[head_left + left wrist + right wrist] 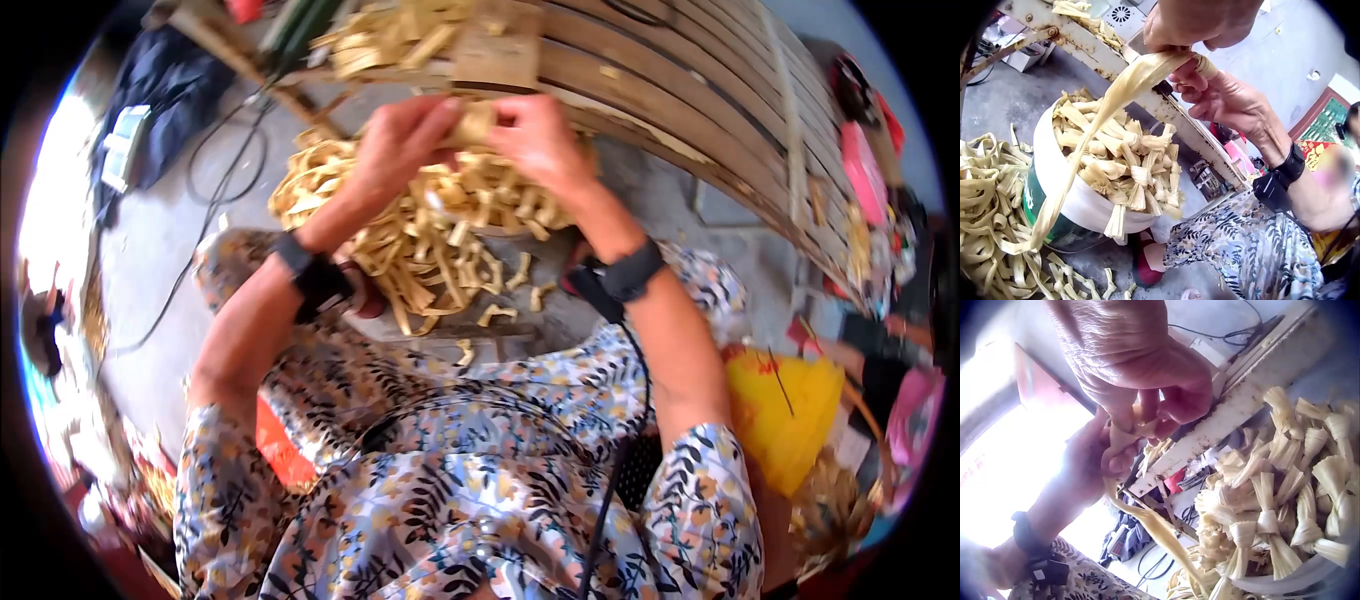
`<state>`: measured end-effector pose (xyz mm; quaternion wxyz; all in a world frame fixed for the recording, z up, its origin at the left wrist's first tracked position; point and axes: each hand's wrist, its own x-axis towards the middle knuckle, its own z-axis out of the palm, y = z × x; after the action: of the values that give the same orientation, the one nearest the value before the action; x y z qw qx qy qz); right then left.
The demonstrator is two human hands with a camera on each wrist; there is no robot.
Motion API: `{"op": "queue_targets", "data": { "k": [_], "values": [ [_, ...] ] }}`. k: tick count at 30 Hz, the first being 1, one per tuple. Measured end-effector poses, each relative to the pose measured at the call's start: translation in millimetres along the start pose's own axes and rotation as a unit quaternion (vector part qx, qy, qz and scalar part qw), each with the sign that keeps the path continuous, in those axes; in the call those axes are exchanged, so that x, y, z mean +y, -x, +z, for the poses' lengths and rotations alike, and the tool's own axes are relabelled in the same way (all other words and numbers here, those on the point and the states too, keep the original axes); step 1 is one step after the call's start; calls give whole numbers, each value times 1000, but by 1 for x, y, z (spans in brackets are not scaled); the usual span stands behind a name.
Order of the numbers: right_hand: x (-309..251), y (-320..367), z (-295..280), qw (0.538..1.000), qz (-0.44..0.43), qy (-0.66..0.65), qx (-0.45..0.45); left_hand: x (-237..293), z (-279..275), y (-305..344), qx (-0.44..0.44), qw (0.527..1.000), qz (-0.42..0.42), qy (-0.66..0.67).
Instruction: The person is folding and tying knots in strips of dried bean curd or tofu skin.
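Observation:
Both hands are raised close together over a bucket [1085,219] heaped with knotted pale yellow strips [1122,150]. The left hand [400,140] pinches a long flat strip [1104,112], which hangs down past the bucket's white rim toward the loose pile in the left wrist view. The right hand [540,140] pinches the same strip beside it; in the right wrist view the right hand [1141,369] has its fingertips on a looped part of the strip [1124,436], touching the left hand's fingers. The exact shape of the loop is partly hidden by fingers.
Loose strips [985,194] lie heaped on the floor beside the bucket. A slatted wooden bench [660,90] stands in front, with more strips [390,35] on it. Black cable [205,190] and dark cloth [165,90] are at the left, a yellow bag [790,410] at the right.

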<state>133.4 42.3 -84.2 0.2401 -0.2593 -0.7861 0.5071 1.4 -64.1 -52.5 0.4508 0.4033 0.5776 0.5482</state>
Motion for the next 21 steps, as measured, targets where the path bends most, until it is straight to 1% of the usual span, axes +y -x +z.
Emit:
{"op": "queue_targets", "data": {
  "k": [1, 2, 4, 5, 6, 8, 9, 10, 11, 12, 13, 14, 15, 16, 18, 19, 20, 21],
  "values": [
    [-5, 3, -2, 1000, 4, 13, 7, 12, 5, 4, -17, 997, 7, -79],
    [-12, 5, -2, 1000, 6, 22, 10, 14, 8, 5, -9, 994, -10, -107],
    [-15, 11, 2, 988, -64, 112, 79, 5, 10, -1, -34, 977, 36, -208],
    [-10, 10, 9, 970, -95, 178, 138, 4, 15, 1, -16, 970, 41, -239],
    [-12, 12, 12, 970, -104, 149, 160, 2, 16, -1, -11, 968, 50, -246],
    [-15, 13, 15, 960, -147, 156, 178, -5, 16, -2, 3, 963, 64, -263],
    [-16, 12, 15, 959, -159, 148, 184, 0, 21, 0, 26, 966, 41, -253],
    [-16, 10, 14, 957, -172, 139, 190, -3, 16, -2, 12, 989, 17, -148],
    [-15, 7, 11, 961, -186, 83, 187, -8, 8, -9, -1, 999, -8, -40],
    [-23, 5, 4, 972, -132, -123, 153, -12, 3, -8, -15, 997, -37, 68],
    [-20, 4, -1, 972, -121, -113, 167, -4, 10, -3, -7, 984, -87, 153],
    [-18, -1, -5, 971, -115, -109, 177, -2, 9, -4, -11, 971, -138, 196],
    [-16, -4, -13, 954, -53, -219, 200, 0, 9, 0, -15, 970, -141, 198],
    [-14, -9, -25, 922, 8, -321, 216, 3, 9, 2, -18, 969, -140, 202],
    [-9, -7, -29, 904, 62, -368, 207, 0, 2, -1, -109, 977, -107, 150],
    [-16, -4, -27, 901, 79, -377, 199, 2, 0, 0, -113, 971, -125, 169],
    [-21, -4, -28, 898, 97, -383, 193, -3, -7, -1, -135, 967, -127, 176],
    [-12, -6, -31, 906, 115, -378, 155, -3, -10, -1, -143, 965, -131, 175]
  ]
}}
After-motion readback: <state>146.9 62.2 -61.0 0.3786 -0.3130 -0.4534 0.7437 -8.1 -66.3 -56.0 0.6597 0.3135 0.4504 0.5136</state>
